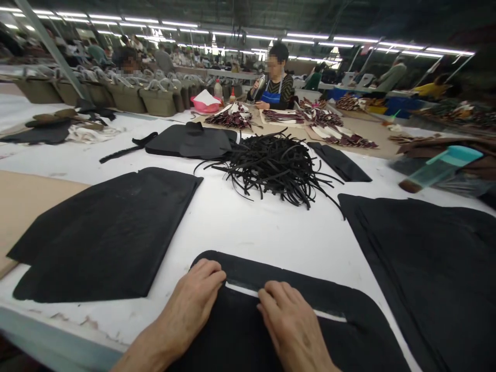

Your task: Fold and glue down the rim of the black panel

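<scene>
A black fabric panel [333, 299] lies at the near edge of the white table [271, 232], with a narrow black strip along its top and a thin white gap showing under it. My left hand [194, 302] rests on the panel's left part, fingers curled, fingertips pressing the strip's edge. My right hand [289, 323] lies beside it, fingers bent and pressed together on the same edge. Neither hand lifts anything off the table.
A stack of black panels [104, 237] lies left, another [430, 268] right. A heap of black straps [275, 165] sits mid-table, folded black pieces [189, 140] behind it. A teal-capped bottle [437, 170] lies at right. A person in a blue apron [275, 85] works at the far table.
</scene>
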Demonstrator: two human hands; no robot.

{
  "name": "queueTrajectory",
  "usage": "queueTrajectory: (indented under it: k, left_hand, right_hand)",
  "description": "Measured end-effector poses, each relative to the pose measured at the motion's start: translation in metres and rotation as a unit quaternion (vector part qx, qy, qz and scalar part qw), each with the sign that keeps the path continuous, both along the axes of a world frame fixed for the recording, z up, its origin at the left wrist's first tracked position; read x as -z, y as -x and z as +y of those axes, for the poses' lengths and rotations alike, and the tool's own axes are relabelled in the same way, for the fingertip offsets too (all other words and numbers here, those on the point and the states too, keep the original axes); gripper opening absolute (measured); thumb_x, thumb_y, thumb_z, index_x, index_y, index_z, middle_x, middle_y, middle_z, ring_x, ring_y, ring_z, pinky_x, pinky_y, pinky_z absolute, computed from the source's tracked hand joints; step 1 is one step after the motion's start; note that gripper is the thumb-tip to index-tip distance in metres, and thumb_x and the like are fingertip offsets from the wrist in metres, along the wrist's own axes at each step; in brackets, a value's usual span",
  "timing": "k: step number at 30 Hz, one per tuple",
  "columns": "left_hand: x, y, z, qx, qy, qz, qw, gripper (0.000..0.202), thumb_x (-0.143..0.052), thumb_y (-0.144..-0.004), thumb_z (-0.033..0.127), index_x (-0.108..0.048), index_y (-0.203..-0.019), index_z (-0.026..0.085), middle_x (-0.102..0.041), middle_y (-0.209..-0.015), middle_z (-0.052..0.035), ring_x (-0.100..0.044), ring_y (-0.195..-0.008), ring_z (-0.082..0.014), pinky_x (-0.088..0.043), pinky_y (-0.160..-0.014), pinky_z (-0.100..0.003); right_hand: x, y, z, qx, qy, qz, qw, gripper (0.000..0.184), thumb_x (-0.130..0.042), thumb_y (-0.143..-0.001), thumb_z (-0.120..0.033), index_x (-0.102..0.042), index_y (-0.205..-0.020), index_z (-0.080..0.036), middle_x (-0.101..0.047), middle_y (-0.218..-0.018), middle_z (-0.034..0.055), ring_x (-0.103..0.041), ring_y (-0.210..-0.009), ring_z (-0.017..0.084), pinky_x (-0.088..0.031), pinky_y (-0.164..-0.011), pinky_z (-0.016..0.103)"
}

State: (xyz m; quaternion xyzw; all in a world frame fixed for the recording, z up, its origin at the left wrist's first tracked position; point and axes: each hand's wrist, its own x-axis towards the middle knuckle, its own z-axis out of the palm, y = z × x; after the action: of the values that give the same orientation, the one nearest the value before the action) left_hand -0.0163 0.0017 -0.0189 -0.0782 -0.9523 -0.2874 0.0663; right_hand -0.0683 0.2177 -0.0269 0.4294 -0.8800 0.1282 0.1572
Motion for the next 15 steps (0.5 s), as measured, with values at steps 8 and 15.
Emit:
queueTrajectory:
  k: [8, 15]
  left_hand:
    - [0.011, 0.016, 0.016, 0.028, 0.044, -0.029, 0.998, 0.027, -0.040, -0.082, -0.002, -0.059, -0.086, 0.017, -0.055, -0.092, -0.0033, -0.048, -0.087, -0.0191, -0.046, -0.077, -0.034]
    - [0.015, 0.012, 0.015, 0.036, 0.044, -0.017, 0.998, 0.020, -0.043, -0.084, 0.000, -0.057, -0.082, 0.016, -0.054, -0.094, -0.0040, -0.046, -0.088, -0.0206, -0.044, -0.080, -0.038]
  right_hand:
    - [0.018, 0.006, -0.039, -0.024, -0.051, 0.013, 0.998, 0.022, -0.058, -0.072, 0.000, -0.056, -0.087, -0.016, -0.054, -0.083, 0.0041, -0.048, -0.073, 0.020, -0.042, -0.065, 0.033]
    - [0.021, 0.009, -0.039, -0.054, -0.051, 0.025, 0.997, 0.024, -0.053, -0.069, 0.002, -0.057, -0.086, -0.014, -0.052, -0.081, 0.0054, -0.045, -0.073, 0.021, -0.040, -0.062, 0.034]
